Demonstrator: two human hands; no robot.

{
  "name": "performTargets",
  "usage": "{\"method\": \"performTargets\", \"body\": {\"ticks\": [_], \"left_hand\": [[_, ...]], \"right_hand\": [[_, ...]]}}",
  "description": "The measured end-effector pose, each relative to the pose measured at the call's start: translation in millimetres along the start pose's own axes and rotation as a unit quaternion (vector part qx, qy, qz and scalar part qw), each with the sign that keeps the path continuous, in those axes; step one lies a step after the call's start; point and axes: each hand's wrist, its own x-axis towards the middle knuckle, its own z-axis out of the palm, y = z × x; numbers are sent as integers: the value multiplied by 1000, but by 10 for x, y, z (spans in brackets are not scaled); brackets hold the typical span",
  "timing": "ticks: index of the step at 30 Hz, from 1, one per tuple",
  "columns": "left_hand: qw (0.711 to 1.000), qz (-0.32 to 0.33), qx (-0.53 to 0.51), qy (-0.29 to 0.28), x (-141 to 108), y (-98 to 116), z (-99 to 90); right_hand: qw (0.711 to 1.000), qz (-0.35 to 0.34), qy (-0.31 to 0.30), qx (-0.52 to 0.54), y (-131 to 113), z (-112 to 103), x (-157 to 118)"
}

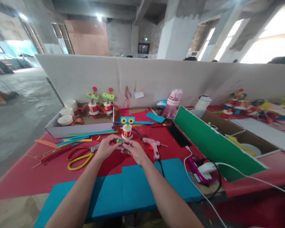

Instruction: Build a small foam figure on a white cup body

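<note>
A small green folded paper spring (120, 141) is pinched between my two hands above the red tabletop. My left hand (107, 147) holds its left end with thumb and forefinger. At its right end are the closed fingertips of my right hand (134, 151). Just behind them a paper cup figure (127, 131) stands upright, with a blue head piece (127, 120) bearing two yellow eyes and dark coiled arms at its sides. A pink glue gun (154, 147) lies to the right of my right hand.
Yellow-handled scissors (80, 161), red-handled pliers (78, 152) and paper strips (78, 138) lie at left. Behind them a white box (80, 129) holds cups and two finished figures. To the right are a phone (178, 135), a purple power strip (200, 172), cables and a green-sided box (213, 142).
</note>
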Motion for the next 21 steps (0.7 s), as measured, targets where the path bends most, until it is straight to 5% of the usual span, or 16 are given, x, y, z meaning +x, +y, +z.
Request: {"method": "performTargets", "body": {"ticks": [8,16,21], "left_hand": [[997,-50,-30,47,-2,84,-37],[994,-56,-74,55,2,116,-31],[994,-51,-78,52,7,99,-39]], "right_hand": [[980,-56,104,-162,-320,-111,-301],[871,-169,320,-333,-769,-819,-912],[893,-164,304,-289,-714,-726,-857]]}}
